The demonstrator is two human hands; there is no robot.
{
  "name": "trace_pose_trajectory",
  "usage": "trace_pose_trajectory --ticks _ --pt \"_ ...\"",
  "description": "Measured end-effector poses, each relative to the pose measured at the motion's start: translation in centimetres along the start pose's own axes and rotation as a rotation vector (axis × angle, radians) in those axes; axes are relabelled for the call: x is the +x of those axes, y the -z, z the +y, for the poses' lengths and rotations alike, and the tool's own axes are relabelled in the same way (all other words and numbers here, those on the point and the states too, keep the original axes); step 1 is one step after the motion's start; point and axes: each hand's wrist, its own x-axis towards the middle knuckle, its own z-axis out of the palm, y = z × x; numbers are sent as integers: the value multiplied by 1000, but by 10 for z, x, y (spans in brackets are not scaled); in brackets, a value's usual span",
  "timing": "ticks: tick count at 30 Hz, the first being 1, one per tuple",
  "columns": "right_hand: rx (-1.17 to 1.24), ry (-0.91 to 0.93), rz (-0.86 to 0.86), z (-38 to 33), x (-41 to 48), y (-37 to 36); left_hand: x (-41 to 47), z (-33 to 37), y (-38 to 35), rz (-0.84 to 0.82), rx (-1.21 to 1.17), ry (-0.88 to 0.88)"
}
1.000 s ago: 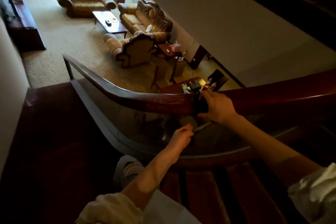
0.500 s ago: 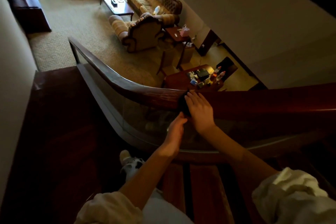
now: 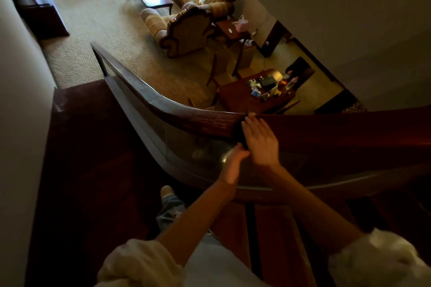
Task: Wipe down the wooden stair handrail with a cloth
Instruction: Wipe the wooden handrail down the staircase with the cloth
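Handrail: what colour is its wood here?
The handrail is dark reddish-brown and glossy, best seen in the head view.

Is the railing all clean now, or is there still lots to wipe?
Probably not finished. In hand: the right hand presses a dark cloth flat on the handrail at its bend, the left hand just below. Done: the wood doesn't show which part is wiped. Left: probably the long stretch sloping down to the floor.

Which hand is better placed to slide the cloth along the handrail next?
Right. The right hand lies flat on the dark cloth, pressing it onto the handrail. The left hand sits lower, by the glass panel near the cloth's bottom edge, off the rail top.
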Motion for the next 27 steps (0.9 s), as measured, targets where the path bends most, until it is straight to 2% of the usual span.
trace_pose_trajectory --ticks 2,4,6,10,12,14,16,21,23,24,27 --pt "-45 4 163 23 -19 4 -8 -6 -16 -88 30 20" --pt "-87 21 188 28 -18 3 -14 -6 -22 -118 23 10" --pt "-75 20 141 11 0 -11 -11 4 -8 -54 -4 -16" --pt "-16 57 -81 -40 40 -41 11 22 38 129 -95 -33" --pt "16 26 -105 -35 36 -40 10 23 41 100 -50 -20" --pt "3 -19 17 -19 17 -34 6 16 31 27 27 3" --pt "-15 -25 22 -11 7 -29 0 9 21 -23 21 33" --pt "71 -39 -138 -68 61 -53 18 37 59 205 -78 9" --pt "87 -40 -212 -74 68 -53 23 42 71 241 -77 5" --pt "87 -43 -220 -67 62 -50 21 39 68 201 -43 1" --pt "5 -30 -45 -37 31 -41 14 13 44 43 -1 14"
